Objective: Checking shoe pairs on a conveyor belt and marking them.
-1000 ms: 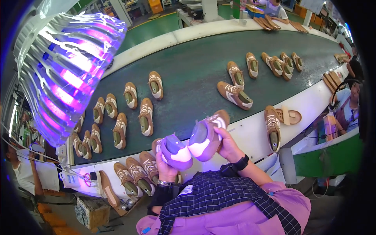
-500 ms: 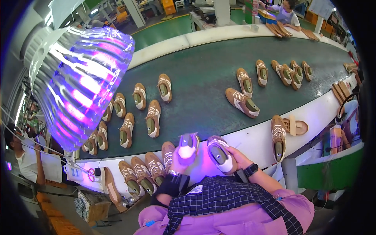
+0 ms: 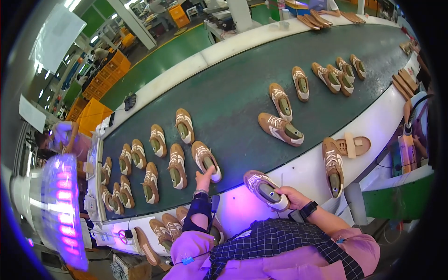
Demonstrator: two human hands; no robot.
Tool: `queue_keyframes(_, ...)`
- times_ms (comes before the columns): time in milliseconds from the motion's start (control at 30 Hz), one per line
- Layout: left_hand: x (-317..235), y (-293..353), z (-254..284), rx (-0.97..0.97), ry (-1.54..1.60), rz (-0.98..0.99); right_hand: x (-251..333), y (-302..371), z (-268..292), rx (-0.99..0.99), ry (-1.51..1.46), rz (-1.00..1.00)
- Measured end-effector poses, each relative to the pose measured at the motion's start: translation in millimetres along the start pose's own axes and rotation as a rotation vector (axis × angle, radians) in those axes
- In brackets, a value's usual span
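My left hand (image 3: 204, 179) reaches out over the green belt and grips the heel of a tan and white sneaker (image 3: 202, 154), which rests on the belt with its toe pointing away. The fingers are closed at the heel collar, partly hidden by the hand itself. My right hand (image 3: 293, 198) holds a second tan sneaker (image 3: 255, 181) by its heel over the white ledge, toe toward the far left. Inside this sneaker is an olive-green shoe last (image 3: 269, 191). Purple light falls on the ledge beside it.
Several more sneakers (image 3: 177, 165) stand on the belt (image 3: 228, 107), left and right. A sneaker (image 3: 332, 163) and a loose sole (image 3: 359, 146) lie on the right ledge (image 3: 308, 170). More sneakers (image 3: 171, 224) line the near-left ledge. The lit purple lamp (image 3: 58, 205) hangs at left.
My left hand has carried its sneaker forward from near the lamp onto the belt. My right hand still holds its sneaker, now turned more to the left. The view has shifted, with the lamp lower left.
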State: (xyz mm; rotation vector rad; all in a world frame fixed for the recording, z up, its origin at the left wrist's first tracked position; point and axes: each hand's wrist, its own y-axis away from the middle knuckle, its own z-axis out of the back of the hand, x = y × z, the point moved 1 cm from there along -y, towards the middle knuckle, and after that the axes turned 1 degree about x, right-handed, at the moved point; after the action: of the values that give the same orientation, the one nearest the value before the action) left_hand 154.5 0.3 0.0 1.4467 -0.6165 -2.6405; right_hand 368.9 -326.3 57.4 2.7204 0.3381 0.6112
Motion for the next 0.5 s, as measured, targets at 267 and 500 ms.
queue_keyframes(267,2.4,-0.6,-35.3,-0.085,-0.205,-0.061,98.7,-145.1,-43.2,0.173,0.132,0.146)
queue_keyframes(500,10.8,-11.4,-48.7,-0.045,-0.078,-0.09,171.0,-348.8,-35.0,-0.387,0.276,0.375)
